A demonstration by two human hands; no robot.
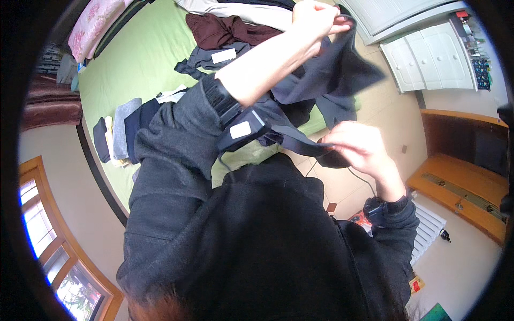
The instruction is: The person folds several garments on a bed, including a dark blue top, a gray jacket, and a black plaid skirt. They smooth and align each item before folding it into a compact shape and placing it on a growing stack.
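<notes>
A dark navy garment [326,75] hangs stretched between my two hands over the near edge of the bed, its lower folds overlapping other dark cloth. My left hand [316,20] reaches far forward and is closed on the garment's upper edge. Closer to me and to the right, my right hand [357,145] pinches a band-like edge of the same garment, thumb and fingers together. Below my left forearm is a black box-like object [243,131] with a white label and a cable; what it rests on is unclear.
On the green-sheeted bed [144,53] lie a maroon garment [227,31], a dark garment with a white tag [206,58], and folded clothes [126,128] at the left. A white drawer cabinet [428,59] and an open wooden piece of furniture [460,182] stand right of the tiled floor.
</notes>
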